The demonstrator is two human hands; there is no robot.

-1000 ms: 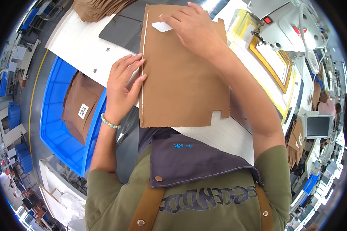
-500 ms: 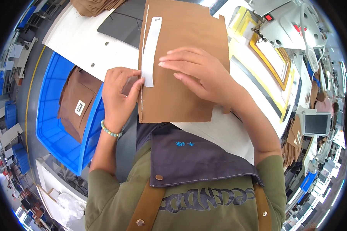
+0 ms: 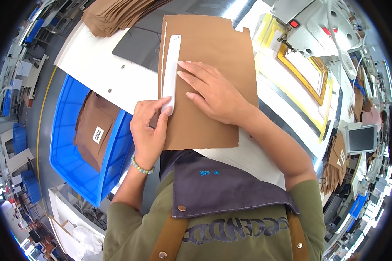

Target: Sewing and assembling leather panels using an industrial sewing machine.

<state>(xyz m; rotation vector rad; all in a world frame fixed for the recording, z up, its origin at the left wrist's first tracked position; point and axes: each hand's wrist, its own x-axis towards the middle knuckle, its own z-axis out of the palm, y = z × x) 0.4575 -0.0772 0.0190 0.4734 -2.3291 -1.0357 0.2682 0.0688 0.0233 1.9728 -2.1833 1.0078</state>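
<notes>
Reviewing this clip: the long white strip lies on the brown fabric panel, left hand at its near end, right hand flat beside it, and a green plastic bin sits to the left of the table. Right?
Not quite. In the head view the plastic bin is blue, not green. The rest holds: the long white strip lies on the brown fabric panel, the left hand at its near end, the right hand flat beside it.

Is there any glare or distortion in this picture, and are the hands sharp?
Head view: the fisheye bends the white table edges toward the dark rim; glare shines on the metal surface at top; the left hand and right hand on the brown fabric panel look sharp.
</notes>
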